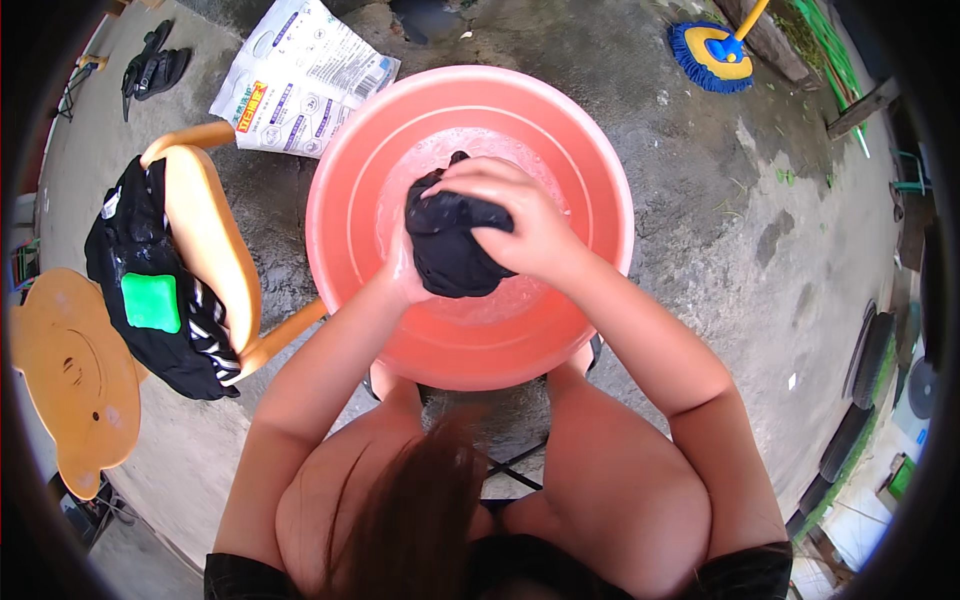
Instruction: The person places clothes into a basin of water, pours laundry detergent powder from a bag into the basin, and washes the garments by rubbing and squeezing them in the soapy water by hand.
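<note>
Above the soapy water point(470, 148) in a pink plastic basin point(592, 200), I hold a bunched black cloth point(458, 262). My right hand point(525, 215) is closed over its top and right side, fingers curled around a fold. Gripping the cloth from the left and below is my left hand point(408, 272); its fingers are mostly hidden behind the fabric. The cloth looks wet, and what kind of garment it is cannot be made out. The basin stands on the ground between my feet.
To the left, a light wooden chair point(205, 225) bears black clothing point(125, 235) and a green soap bar point(151, 303). Beside it is a bear-shaped wooden stool point(85, 370). A white detergent bag point(310, 80) touches the basin's far side. Sandals point(155, 70) and a blue-yellow mop point(712, 58) lie farther off.
</note>
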Demonstrator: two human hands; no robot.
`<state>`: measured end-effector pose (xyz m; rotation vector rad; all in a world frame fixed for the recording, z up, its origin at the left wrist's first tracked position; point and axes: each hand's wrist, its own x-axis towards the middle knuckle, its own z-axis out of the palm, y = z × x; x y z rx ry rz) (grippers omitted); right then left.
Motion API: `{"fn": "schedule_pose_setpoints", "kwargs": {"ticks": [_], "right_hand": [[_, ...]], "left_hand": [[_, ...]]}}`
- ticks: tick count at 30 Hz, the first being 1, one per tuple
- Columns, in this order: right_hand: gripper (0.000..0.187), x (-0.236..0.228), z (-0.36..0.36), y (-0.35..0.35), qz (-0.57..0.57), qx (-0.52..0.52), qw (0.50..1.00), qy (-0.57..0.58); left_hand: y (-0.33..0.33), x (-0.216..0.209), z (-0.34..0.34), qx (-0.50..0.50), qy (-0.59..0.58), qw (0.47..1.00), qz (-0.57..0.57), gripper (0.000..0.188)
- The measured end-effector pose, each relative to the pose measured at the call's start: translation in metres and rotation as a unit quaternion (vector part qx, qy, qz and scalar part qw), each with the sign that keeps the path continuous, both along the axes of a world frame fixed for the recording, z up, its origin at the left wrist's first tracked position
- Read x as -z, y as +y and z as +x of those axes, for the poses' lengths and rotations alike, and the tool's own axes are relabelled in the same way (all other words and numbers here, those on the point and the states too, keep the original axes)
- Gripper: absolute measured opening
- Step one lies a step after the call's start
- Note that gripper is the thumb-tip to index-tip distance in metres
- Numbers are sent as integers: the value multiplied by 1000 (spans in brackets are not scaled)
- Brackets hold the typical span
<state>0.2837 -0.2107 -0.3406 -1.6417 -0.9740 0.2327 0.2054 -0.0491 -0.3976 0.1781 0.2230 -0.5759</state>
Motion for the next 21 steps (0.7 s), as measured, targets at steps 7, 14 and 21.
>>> {"fn": "schedule_pose_setpoints", "kwargs": {"ticks": [7, 14, 21], "right_hand": [[56, -23, -25, 22, -153, 7, 959, -239], [25, -20, -25, 38, -67, 92, 922, -370], [32, 2, 0, 27, -36, 71, 973, -216]], "left_hand": [[-8, -10, 13, -93, -32, 987, 124, 39], [-9, 14, 12, -161, -143, 970, 115, 30], [-27, -14, 1, -185, 135, 956, 184, 17]]}}
